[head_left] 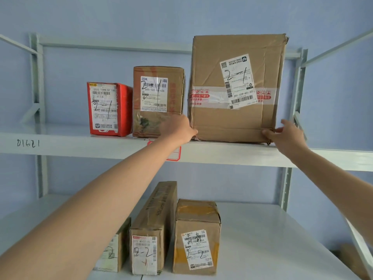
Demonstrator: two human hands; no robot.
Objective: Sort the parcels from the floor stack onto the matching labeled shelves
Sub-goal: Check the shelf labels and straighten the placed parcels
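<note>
A large brown cardboard parcel point(236, 87) marked "2-1" stands upright on the upper shelf point(232, 152), at its right part. My left hand point(178, 128) presses against its lower left corner. My right hand point(286, 136) grips its lower right corner, thumb on the front face. To its left on the same shelf stand a smaller brown parcel point(158, 102) and a red parcel point(109, 109), both marked "2-1". A red-edged label point(175, 153) on the shelf's front edge is partly hidden by my left arm.
On the lower shelf point(262, 239) lie a long brown box point(153, 229), a squat brown box point(196, 237) and a half-hidden box point(116, 253), all marked "2-2". Grey uprights point(38, 81) point(298, 87) frame the rack. "01621" point(28, 142) is written at the upper shelf's left edge.
</note>
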